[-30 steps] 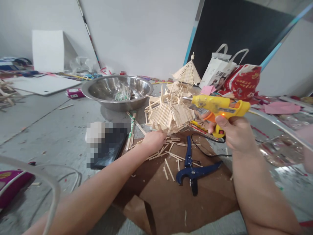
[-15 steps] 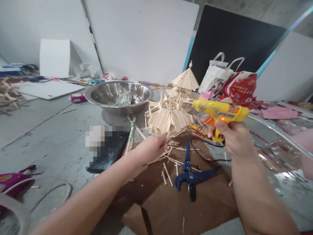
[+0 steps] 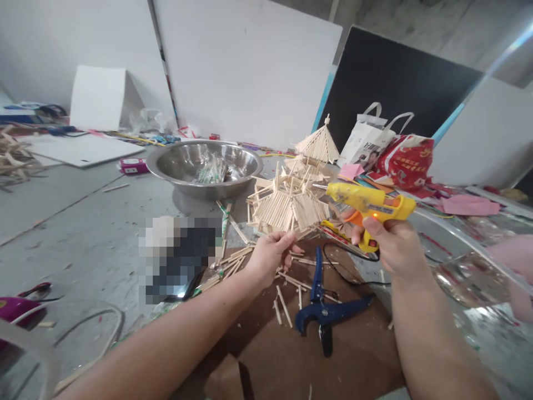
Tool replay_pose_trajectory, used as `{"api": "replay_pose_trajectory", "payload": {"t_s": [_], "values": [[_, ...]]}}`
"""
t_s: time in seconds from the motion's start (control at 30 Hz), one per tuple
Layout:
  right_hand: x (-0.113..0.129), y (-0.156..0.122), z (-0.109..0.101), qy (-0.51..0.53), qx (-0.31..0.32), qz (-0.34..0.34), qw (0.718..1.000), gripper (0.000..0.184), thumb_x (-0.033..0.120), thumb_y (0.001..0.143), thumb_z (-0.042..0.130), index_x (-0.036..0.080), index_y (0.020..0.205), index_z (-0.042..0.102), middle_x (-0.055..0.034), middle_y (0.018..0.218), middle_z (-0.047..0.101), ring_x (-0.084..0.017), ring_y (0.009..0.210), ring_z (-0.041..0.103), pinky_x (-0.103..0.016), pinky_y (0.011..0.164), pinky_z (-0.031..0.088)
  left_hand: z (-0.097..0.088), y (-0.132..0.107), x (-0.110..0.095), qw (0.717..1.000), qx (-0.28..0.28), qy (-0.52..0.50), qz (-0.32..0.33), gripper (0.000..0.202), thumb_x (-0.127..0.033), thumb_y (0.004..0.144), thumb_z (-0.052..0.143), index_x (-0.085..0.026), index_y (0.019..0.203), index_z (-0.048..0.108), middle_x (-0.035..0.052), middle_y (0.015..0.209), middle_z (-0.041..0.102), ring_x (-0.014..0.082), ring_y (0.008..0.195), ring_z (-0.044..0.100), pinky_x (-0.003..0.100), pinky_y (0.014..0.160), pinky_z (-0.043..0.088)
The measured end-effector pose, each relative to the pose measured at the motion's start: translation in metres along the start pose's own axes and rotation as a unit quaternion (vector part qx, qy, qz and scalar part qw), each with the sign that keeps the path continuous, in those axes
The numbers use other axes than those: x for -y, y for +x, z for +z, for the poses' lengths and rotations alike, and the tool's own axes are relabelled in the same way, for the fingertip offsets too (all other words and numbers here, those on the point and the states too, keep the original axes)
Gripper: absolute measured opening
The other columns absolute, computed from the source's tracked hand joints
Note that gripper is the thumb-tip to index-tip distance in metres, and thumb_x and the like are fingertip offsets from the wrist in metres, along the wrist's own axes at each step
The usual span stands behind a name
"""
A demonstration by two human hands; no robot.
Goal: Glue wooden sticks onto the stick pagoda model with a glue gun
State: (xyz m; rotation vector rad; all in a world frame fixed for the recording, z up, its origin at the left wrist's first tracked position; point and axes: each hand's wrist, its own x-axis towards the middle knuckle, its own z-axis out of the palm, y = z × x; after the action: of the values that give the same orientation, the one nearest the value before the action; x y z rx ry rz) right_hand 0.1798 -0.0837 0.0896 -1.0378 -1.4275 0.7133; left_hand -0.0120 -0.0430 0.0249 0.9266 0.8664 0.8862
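Note:
My right hand (image 3: 391,239) grips a yellow hot glue gun (image 3: 362,200) with an orange trigger and a lit orange light. Its nozzle points left, beside the small pavilion model (image 3: 283,208) built from wooden sticks. At the model's front lower edge, my left hand (image 3: 275,253) has its thumb and fingers pressed together; what they hold, if anything, is hidden. Loose cut sticks (image 3: 283,305) lie below that hand on a brown sheet (image 3: 333,361). Blue cutting pliers (image 3: 328,311) rest there with their handles spread.
Behind the left forearm stands a steel basin (image 3: 166,172) holding wrapped sticks. A second stick pavilion with a pointed roof (image 3: 318,144) is at the back. Bags, including a red one (image 3: 408,161), sit at the right rear. A black cord (image 3: 353,280) curves past the pliers.
My left hand has turned, and its thumb and fingers now show, pressed together. The glue gun has dropped slightly in view and shifted a little left. The camera view has tilted slightly.

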Motion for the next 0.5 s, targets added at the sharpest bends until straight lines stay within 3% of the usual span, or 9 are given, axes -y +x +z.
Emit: {"api": "replay_pose_trajectory", "payload": {"t_s": [0.3, 0.5], "values": [[-0.006, 0.000, 0.000, -0.011, 0.009, 0.022, 1.000, 0.012, 0.034, 0.074, 0.054, 0.025, 0.079, 0.060, -0.0036, 0.083, 0.064, -0.009, 0.044, 0.049, -0.027, 0.044, 0.041, -0.006, 0.007, -0.004, 0.982, 0.059, -0.145, -0.108, 0.012, -0.018, 0.075, 0.052, -0.013, 0.065, 0.049, -0.0023, 0.048, 0.054, 0.0012, 0.031, 0.038, 0.011, 0.030, 0.026], [-0.005, 0.000, 0.001, -0.017, 0.009, 0.032, 0.999, 0.011, 0.035, 0.073, 0.054, 0.026, 0.077, 0.059, -0.0022, 0.082, 0.064, -0.009, 0.044, 0.050, -0.028, 0.048, 0.043, -0.014, 0.013, -0.002, 0.977, 0.068, -0.165, -0.116, 0.011, -0.018, 0.074, 0.054, -0.012, 0.064, 0.051, -0.0021, 0.048, 0.055, 0.0010, 0.031, 0.038, 0.011, 0.031, 0.027]]}}
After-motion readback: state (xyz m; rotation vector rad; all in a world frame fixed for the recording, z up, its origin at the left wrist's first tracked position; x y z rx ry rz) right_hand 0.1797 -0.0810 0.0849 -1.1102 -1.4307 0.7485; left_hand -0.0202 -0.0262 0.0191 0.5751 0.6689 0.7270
